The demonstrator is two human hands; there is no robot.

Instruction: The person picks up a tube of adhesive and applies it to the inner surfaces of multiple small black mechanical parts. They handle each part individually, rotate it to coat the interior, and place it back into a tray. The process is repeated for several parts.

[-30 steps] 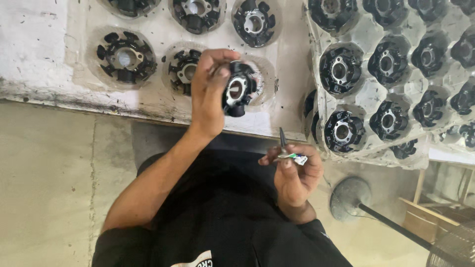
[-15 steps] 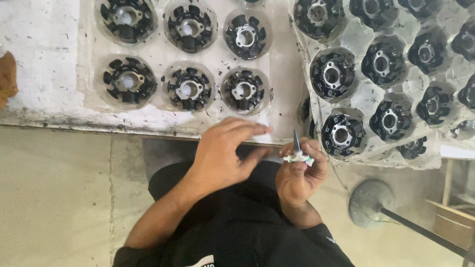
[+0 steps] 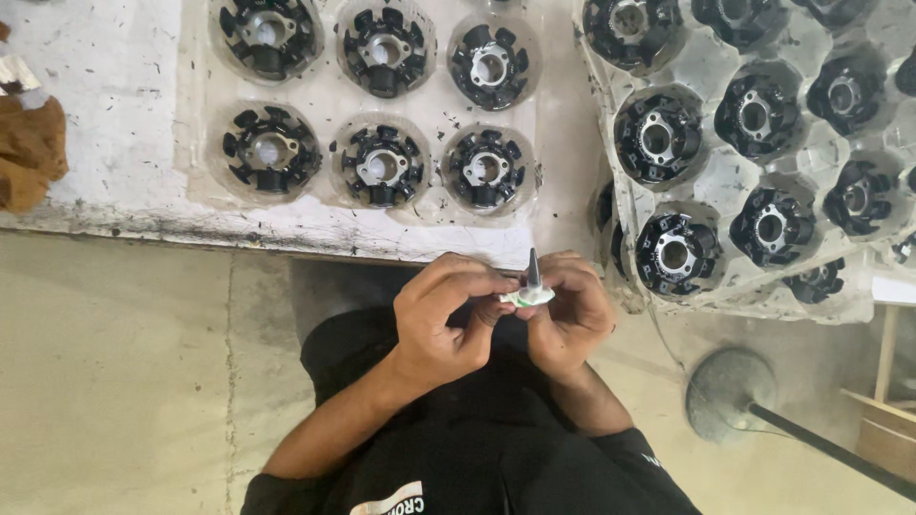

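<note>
Both my hands meet in front of my chest, below the table edge. My right hand [image 3: 571, 315] grips a small white tube with a grey pointed nozzle [image 3: 530, 284] that sticks upward. My left hand [image 3: 444, 319] pinches the same tube from the left side with fingertips. Just above them a clear plastic tray [image 3: 315, 205] on the white table holds several round black stator cores, the nearest one [image 3: 485, 169] right above my hands.
A second moulded tray [image 3: 725, 186] with several black stator cores sits tilted at the right, overhanging the table edge. A brown rag [image 3: 29, 153] lies at the far left. A round metal stand base [image 3: 730, 393] stands on the concrete floor at the right.
My left hand put a black stator core into the near tray pocket, then came down to join my right hand on the tube. The view shifted slightly.
</note>
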